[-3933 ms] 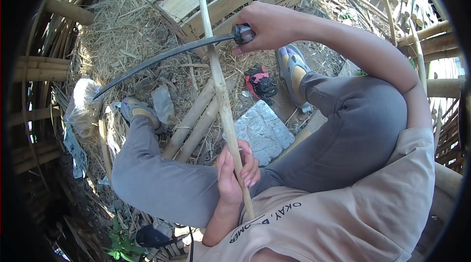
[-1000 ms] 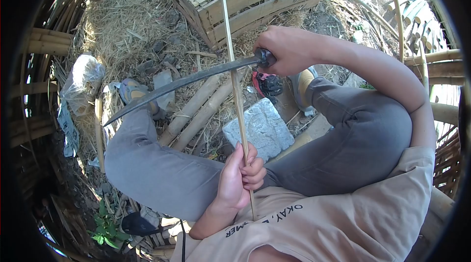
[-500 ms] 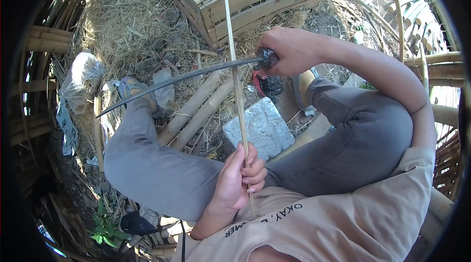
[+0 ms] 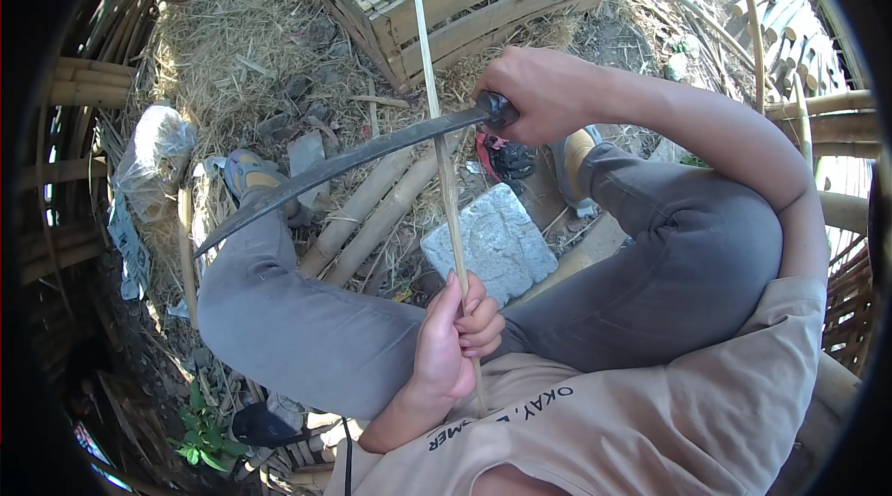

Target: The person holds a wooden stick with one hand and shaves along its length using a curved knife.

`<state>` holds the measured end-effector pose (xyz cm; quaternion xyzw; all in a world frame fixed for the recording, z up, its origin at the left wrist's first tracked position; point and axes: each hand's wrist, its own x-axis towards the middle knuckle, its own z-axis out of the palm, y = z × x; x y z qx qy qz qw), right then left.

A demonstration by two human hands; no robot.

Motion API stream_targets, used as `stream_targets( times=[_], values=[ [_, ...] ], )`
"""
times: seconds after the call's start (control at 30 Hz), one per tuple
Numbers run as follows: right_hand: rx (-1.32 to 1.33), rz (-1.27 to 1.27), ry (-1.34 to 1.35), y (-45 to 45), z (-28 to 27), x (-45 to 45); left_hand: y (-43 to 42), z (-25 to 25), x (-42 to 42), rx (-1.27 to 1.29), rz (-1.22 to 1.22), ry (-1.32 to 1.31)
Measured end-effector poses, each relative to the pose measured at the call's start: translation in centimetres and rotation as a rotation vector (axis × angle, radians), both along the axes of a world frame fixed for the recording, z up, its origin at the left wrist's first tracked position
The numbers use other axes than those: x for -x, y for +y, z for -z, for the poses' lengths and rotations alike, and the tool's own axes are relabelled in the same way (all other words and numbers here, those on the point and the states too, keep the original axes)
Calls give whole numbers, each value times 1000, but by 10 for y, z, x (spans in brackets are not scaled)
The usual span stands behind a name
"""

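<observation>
My left hand (image 4: pixel 455 338) is wrapped round the lower part of a thin pale wooden stick (image 4: pixel 448 185), whose bottom end rests against my shirt. The stick stands away from me, leaning slightly left at its top. My right hand (image 4: pixel 534 97) grips the dark handle of a long curved blade (image 4: pixel 344 162). The blade reaches left across the stick near its upper middle and touches or nearly touches it, its tip above my left knee. Beyond my left hand lies a grey stone block (image 4: pixel 491 243).
A slatted wooden crate (image 4: pixel 483 8) stands at the top. Two bamboo poles (image 4: pixel 372 208) lie between my feet, near a red and black item (image 4: pixel 505 157). A plastic bag (image 4: pixel 158 157) is at the left, straw (image 4: pixel 242 41) above it. Cut bamboo (image 4: pixel 790 32) lies upper right.
Since the earliest frame the stick looks thinner, and my view has shifted. In the last second the blade has tilted its flat side and moved slightly along the stick; both hands keep their grips.
</observation>
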<state>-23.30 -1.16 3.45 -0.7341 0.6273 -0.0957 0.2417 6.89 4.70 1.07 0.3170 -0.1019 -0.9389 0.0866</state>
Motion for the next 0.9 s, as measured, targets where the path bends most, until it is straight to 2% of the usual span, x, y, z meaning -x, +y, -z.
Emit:
stream_targets(
  times=[0.17,0.27,0.57,0.9],
  values=[
    [-26,20,25,-1,-5,2,1,-1,0,-23,-16,1],
    [42,20,149,-4,-6,14,1,-2,1,-3,-14,-31],
    [-59,-3,48,2,-8,10,4,-3,-2,15,-5,-33],
    [-95,76,108,-1,-7,1,8,-5,4,120,11,-102]
  ],
)
